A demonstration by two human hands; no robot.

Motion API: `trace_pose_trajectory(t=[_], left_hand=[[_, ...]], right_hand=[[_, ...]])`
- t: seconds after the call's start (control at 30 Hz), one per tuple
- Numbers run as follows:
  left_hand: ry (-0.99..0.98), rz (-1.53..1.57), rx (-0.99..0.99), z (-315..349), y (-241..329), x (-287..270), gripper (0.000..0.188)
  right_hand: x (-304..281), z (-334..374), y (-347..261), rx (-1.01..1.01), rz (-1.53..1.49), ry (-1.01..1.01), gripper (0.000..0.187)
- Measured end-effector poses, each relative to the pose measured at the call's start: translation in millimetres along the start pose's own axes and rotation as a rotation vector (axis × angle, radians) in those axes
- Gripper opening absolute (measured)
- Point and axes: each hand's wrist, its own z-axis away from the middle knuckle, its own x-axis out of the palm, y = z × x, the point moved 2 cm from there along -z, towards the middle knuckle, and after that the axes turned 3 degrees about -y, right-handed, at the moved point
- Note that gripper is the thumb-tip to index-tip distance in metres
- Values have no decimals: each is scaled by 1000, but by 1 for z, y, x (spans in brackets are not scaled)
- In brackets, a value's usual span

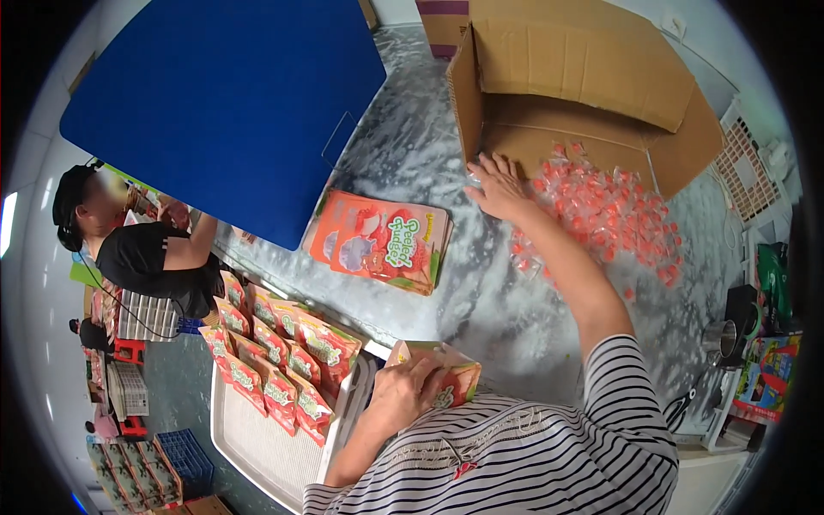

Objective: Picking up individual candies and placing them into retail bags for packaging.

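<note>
My left hand is wrapped around a red candy pouch close to my body, at the table's near edge. The pouch's top faces up; what is inside does not show. My right hand reaches out with its fingers spread, beside the near left corner of a cardboard box lying on its side. A heap of small red sweets in clear wrappers spills from the box onto the table, just right of that hand. Left of the middle lies a stack of flat red pouches.
A white tray at the lower left holds several filled pouches standing in rows. A large blue panel covers the far left, with a co-worker beyond it. Scissors and a metal cup are at the right.
</note>
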Motion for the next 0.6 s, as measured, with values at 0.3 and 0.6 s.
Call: trace_pose_trajectory(t=[0.3,0.6], left_hand=[[13,23,-47,-5,-12,-6,17],[-23,5,-7,-8,2,1,15]], right_hand=[[2,48,2,40,53,-336,62],[-7,39,11,54,-313,-157,51]])
